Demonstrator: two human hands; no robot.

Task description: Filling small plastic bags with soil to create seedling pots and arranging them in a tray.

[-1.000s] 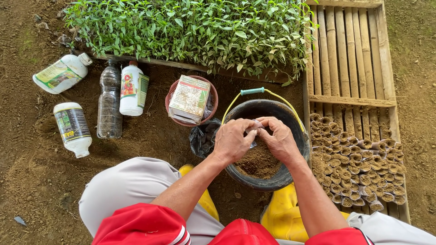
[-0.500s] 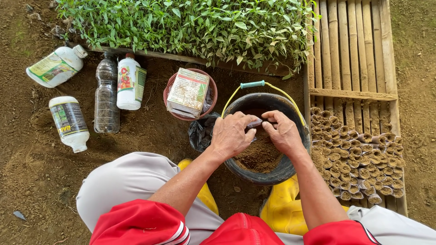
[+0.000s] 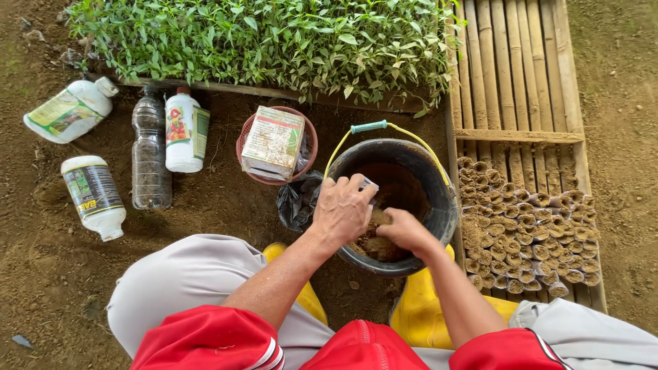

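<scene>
Black bucket (image 3: 439, 205) of brown soil sits on the ground between my yellow boots (image 3: 425, 312), just left of the bamboo rack (image 3: 521, 103). My left hand (image 3: 343, 212) is over the bucket, fingers pinched on a small pale tube (image 3: 369, 183). My right hand (image 3: 404, 233) is down in the soil (image 3: 373, 243), fingers curled; can't tell what they hold. Filled soil tubes (image 3: 528, 233) packed on the rack. Seedling tray (image 3: 274, 41) behind, bottles (image 3: 147, 154) left.

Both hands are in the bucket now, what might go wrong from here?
The small pot in the left hand sits right at the bucket rim, so soil scooped by the right hand may spill outside. An elbow swing could also topple the filled pots packed close beside the bucket.
</scene>
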